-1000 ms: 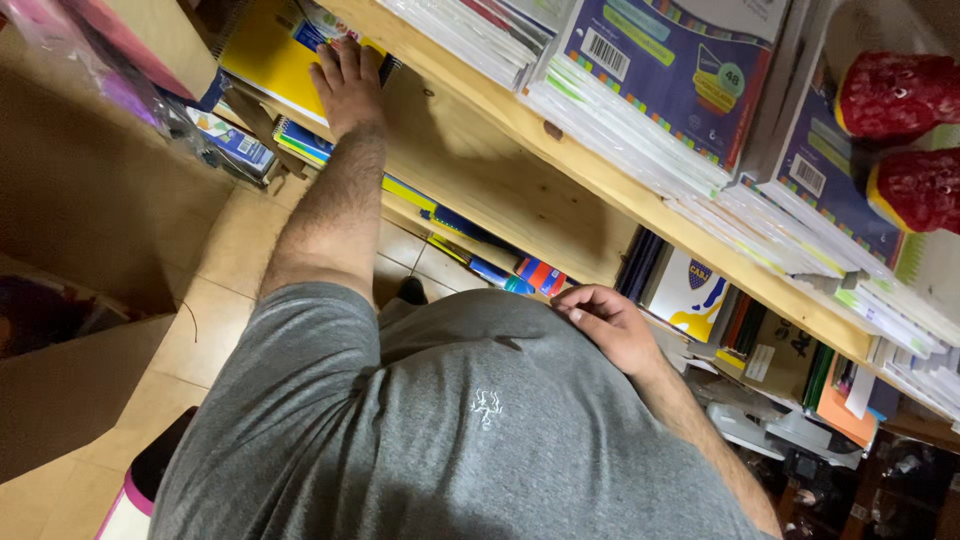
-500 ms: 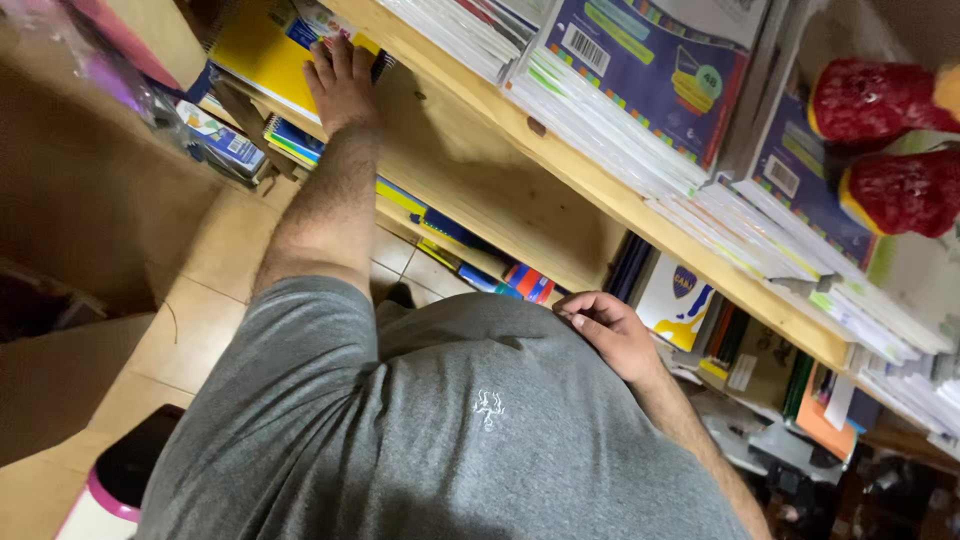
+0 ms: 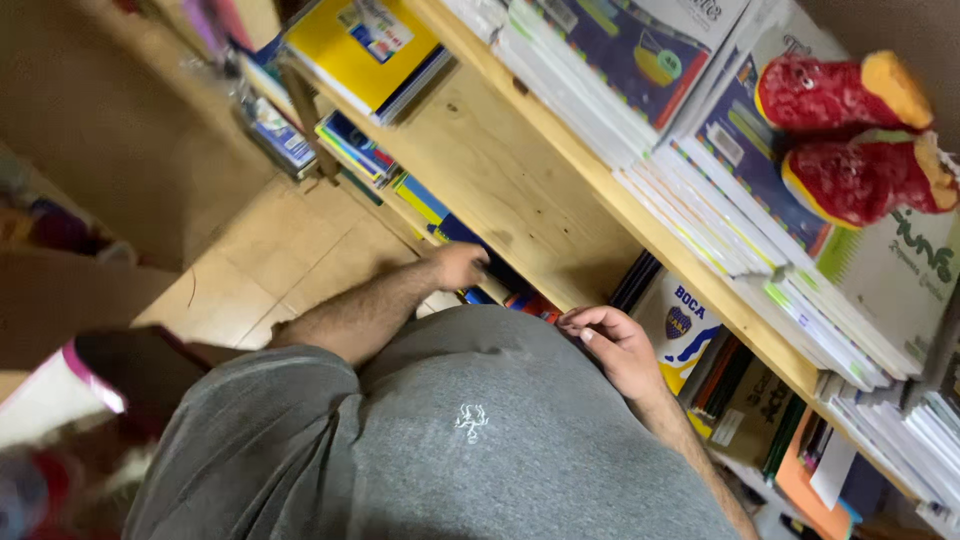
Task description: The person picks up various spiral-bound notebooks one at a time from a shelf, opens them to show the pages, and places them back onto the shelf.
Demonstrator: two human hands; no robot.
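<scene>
Reaching low: left hand (image 3: 458, 266) closes loosely by the blue notebooks (image 3: 440, 215) on the lower shelf, near the wooden shelf (image 3: 500, 170); whether it grips one I cannot tell, motion blur. Right hand (image 3: 612, 345) rests curled and empty against the grey shirt (image 3: 480, 430). Yellow notebook (image 3: 365, 45) lies untouched on the upper board. Step in hand looks like picking from the lower stack; the next move calls for a firm pinch on one spine.

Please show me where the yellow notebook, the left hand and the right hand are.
yellow notebook (image 3: 355, 48), head view, on its yellow cover.
left hand (image 3: 458, 266), head view, on the back of the hand.
right hand (image 3: 615, 345), head view, on the back of the hand.
</scene>
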